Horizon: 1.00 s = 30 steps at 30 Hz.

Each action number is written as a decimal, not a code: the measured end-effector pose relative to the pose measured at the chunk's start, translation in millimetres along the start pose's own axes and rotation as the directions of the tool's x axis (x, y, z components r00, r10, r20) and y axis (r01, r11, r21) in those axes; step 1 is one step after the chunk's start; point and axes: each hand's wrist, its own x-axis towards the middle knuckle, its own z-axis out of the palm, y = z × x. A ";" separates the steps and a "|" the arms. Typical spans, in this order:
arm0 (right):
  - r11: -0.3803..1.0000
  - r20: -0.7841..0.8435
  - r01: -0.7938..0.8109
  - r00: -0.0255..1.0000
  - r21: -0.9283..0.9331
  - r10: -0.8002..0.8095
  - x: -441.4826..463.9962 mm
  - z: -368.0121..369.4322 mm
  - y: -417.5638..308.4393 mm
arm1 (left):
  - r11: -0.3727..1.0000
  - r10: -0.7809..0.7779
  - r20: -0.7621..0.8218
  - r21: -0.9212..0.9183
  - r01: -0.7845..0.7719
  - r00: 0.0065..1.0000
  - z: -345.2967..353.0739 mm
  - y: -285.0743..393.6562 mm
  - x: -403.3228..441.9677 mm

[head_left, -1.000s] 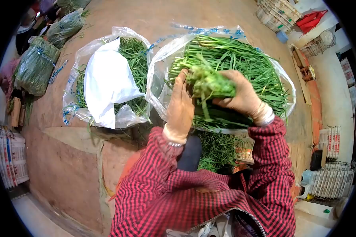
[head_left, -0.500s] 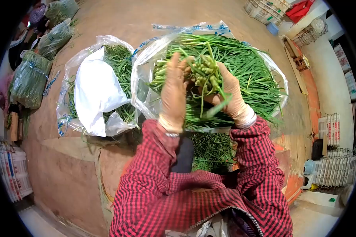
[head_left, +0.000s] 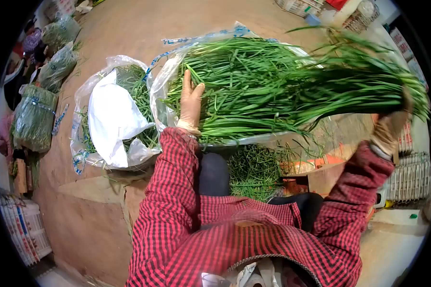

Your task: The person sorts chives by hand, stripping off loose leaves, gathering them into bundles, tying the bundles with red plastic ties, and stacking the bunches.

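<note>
A large open plastic bag (head_left: 162, 98) lies in front of me, heaped with long garlic chives (head_left: 244, 86). My left hand (head_left: 191, 106), gloved, rests at the left end of the heap with its fingers stretched out and nothing in its grip. Far out to the right, my right hand (head_left: 392, 126), also gloved, is closed round the pale ends of a bunch of chives (head_left: 354, 88). The leaves of that bunch trail left over the heap, blurred by motion. Part of the right hand's fingers is hidden behind the stems.
A second bag of greens (head_left: 141, 100) with a white sheet (head_left: 115, 117) over it stands at left. Loose trimmings (head_left: 254, 172) lie by my knees. Wrapped bundles (head_left: 36, 117) and a person (head_left: 31, 40) are at far left. Plastic crates (head_left: 409, 177) stand at right.
Both hands were together over the bag, round a bunch of chives. Now the right hand has swung far right with a bunch, and the left has moved left and lies open on the heap.
</note>
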 end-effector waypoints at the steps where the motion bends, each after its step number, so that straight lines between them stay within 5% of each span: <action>1: 0.982 -0.023 0.138 0.990 -0.127 -0.142 2.6 -5.8 -33.2 | 1.000 -0.010 0.020 0.008 0.010 1.000 -1.4 0.7 0.3; 3: 0.674 0.117 0.458 0.865 -0.580 -0.487 -6.4 -7.3 -97.5 | 0.995 -0.040 0.031 0.097 0.037 0.999 -8.0 0.7 4.7; 4: 0.397 0.287 0.585 0.751 -0.707 -0.595 -15.9 -5.5 -122.5 | 0.983 -0.097 0.016 0.157 0.093 0.995 -8.4 12.1 1.0; 5: -0.110 0.567 0.654 0.544 -0.749 -0.619 -23.0 6.2 -136.2 | 0.964 -0.154 -0.005 0.217 0.152 0.988 -3.9 28.5 -3.4; 6: -0.122 0.569 0.646 0.546 -0.753 -0.615 -33.3 -6.6 -149.6 | 0.936 -0.123 -0.043 0.328 0.130 0.992 4.4 49.0 -15.8; 7: 0.404 0.213 0.487 0.802 -0.774 -0.559 -45.9 -25.3 -162.6 | 0.888 -0.065 0.000 0.456 0.058 0.998 5.8 63.3 -27.1; 9: 0.761 0.163 0.305 0.952 -0.573 -0.259 -84.8 -20.7 -154.4 | 0.558 0.140 0.012 0.825 -0.089 0.990 32.7 117.3 -77.3; 10: 0.872 0.131 0.149 0.986 -0.466 -0.098 -104.4 -18.4 -150.3 | 0.687 0.238 0.094 0.687 -0.236 0.967 45.5 119.6 -95.8; 12: 0.902 0.358 0.017 0.921 -0.432 0.155 -130.0 -12.1 -124.7 | 0.827 0.339 0.291 0.360 -0.431 0.894 86.0 121.9 -139.2; 14: 0.881 0.477 -0.187 0.782 -0.434 0.401 -159.9 46.4 -108.5 | 0.906 0.356 0.520 0.010 -0.422 0.776 141.0 112.0 -176.8; 16: 0.743 0.511 -0.067 0.685 -0.666 0.519 -173.2 102.7 -96.0 | 0.926 0.368 0.602 -0.171 -0.336 0.708 182.1 88.8 -204.4; 18: 0.632 0.708 0.416 0.631 -0.653 0.317 -177.4 103.4 -75.3 | 0.863 0.108 0.639 -0.441 0.247 0.762 200.7 68.6 -220.5; 20: 0.741 0.267 -0.338 0.780 -0.580 0.565 -199.7 105.8 -78.2 | 0.689 -0.161 0.591 -0.507 0.519 0.791 205.4 69.1 -237.5; 21: 0.570 0.420 0.188 0.853 -0.800 0.309 -216.1 67.5 -61.9 | 0.664 -0.263 0.523 -0.512 0.545 0.811 207.1 58.0 -242.8; 23: 0.662 0.261 -0.259 0.772 -0.704 0.580 -276.5 43.8 -60.3 | 0.478 -0.454 0.553 -0.511 0.714 0.699 206.4 54.7 -248.6; 26: 0.550 0.124 -0.501 0.654 -0.668 0.746 -340.1 15.1 -63.0 | 0.283 -0.620 0.558 -0.497 0.820 0.552 200.2 -0.3 -279.4; 28: 0.131 -0.061 -0.549 0.317 -0.825 0.946 -346.3 -10.6 -69.7 | 0.015 -0.739 0.603 -0.431 0.902 0.300 194.0 -39.7 -304.0; 30: -0.048 -0.060 -0.603 -0.001 -0.796 0.998 -321.2 -17.9 -53.2 | -0.060 -0.786 0.593 -0.355 0.933 0.175 182.4 -72.5 -322.3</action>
